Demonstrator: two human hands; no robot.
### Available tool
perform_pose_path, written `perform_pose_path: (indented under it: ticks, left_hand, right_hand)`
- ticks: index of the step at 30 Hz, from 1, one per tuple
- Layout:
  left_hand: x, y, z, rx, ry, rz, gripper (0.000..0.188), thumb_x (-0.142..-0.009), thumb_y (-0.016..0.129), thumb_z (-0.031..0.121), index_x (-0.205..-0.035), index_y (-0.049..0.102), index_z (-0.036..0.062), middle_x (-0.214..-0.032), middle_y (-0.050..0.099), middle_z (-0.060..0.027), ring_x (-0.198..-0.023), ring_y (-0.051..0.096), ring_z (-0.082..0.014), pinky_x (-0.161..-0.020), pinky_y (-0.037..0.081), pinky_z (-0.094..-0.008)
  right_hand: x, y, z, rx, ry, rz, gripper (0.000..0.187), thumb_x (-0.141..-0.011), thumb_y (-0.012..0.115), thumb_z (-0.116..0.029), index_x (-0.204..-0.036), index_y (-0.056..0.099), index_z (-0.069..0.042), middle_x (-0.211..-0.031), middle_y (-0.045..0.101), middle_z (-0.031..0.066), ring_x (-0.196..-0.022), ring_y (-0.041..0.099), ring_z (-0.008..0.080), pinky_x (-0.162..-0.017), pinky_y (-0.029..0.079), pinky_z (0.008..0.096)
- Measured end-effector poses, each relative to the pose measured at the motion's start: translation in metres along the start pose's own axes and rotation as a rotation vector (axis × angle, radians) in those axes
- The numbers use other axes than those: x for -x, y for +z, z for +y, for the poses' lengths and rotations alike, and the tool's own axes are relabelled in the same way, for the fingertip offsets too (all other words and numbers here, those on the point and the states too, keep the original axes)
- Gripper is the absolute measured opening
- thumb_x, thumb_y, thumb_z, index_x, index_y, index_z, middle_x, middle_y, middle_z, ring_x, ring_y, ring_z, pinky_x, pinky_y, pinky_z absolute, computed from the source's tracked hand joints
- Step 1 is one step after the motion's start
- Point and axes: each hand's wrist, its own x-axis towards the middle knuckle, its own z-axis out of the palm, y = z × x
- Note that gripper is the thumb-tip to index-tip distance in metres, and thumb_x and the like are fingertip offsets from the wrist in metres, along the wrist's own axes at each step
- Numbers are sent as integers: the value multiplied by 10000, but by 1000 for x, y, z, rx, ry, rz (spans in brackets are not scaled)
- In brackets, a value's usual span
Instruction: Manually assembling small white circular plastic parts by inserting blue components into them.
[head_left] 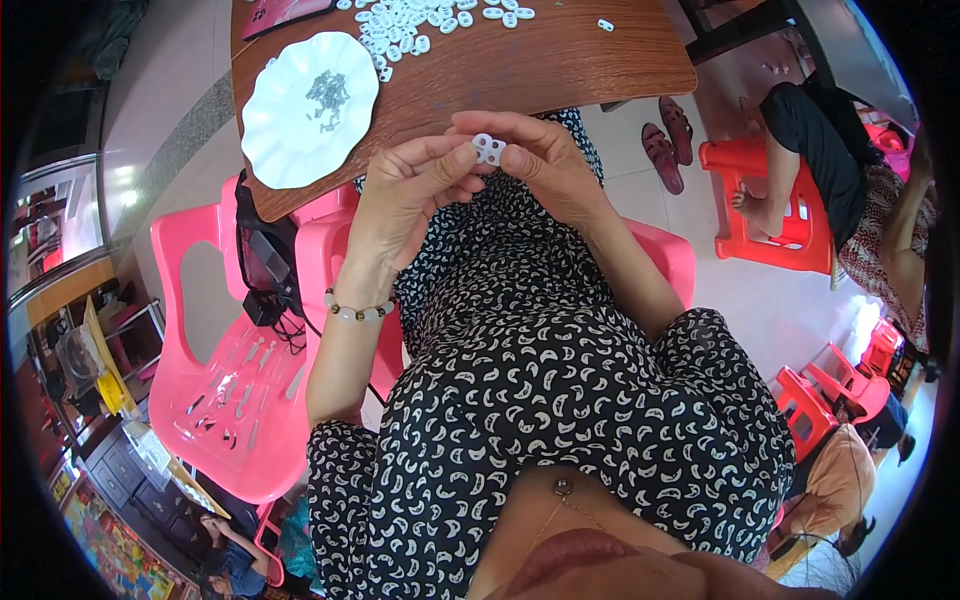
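Just past the table's near edge, my left hand (425, 180) and my right hand (550, 165) meet. Between their fingertips is a small white plastic piece (489, 150) with several round holes; whether it is one part or two placed together I cannot tell. Both thumbs press on it from the near side, and the fingers curl behind. Left of my hands stands a white wavy-edged plate (275, 130), with a heap of tiny grey metal pieces (328, 95) on it. Beyond it, many loose white two-holed plastic pieces (405, 22) lie scattered on the table.
The brown wooden table (570, 60) carries a pink flat item (283, 12) at its far left. A pink plastic chair (225, 400) with a black bag (265, 265) stands on my left. To the right are sandals (660, 155) and a person on a red stool (735, 160).
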Motion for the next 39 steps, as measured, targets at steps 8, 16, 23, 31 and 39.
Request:
perform_pose_path:
  ticks: [8,16,23,31,39]
  left_hand:
    - [4,5,-3,31,-6,-1,232,-863,678,146,-1023,668,-21,-900,698,-107,-724,648,-126,-669,525,-228]
    - [4,2,-3,10,-14,-8,238,-871,671,157,-1030,674,-20,-894,700,-104,-721,643,-116,-672,521,-224]
    - [5,5,0,9,-55,-31,232,-881,662,180,-1022,678,-4,-874,702,-85,-714,635,-95,-665,515,-211]
    - [6,6,-1,102,-93,-53,236,-890,653,202,-1004,683,-3,-857,699,-84,-694,628,-87,-636,512,-192]
    - [5,11,5,17,-78,-18,195,-884,659,180,-954,700,3,-809,697,-77,-649,620,-79,-601,498,-187]
  right_hand:
    - [2,-3,11,45,-97,-10,512,-870,640,-402,-1193,604,-6,-1186,603,120,-1069,582,192,-913,468,326]
    - [3,-1,11,25,-97,3,476,-873,636,-401,-1147,624,-12,-1149,608,112,-1035,589,188,-892,476,321]
    - [3,-2,13,23,-133,13,466,-875,636,-404,-1117,630,-5,-1094,611,91,-1001,578,160,-860,475,296]
    - [3,-3,11,28,-161,-4,437,-878,641,-389,-1084,633,-4,-1089,600,86,-990,568,150,-854,459,280]
    - [3,1,7,89,-167,-2,506,-881,614,-433,-1141,619,2,-1134,608,103,-1006,570,166,-886,454,313]
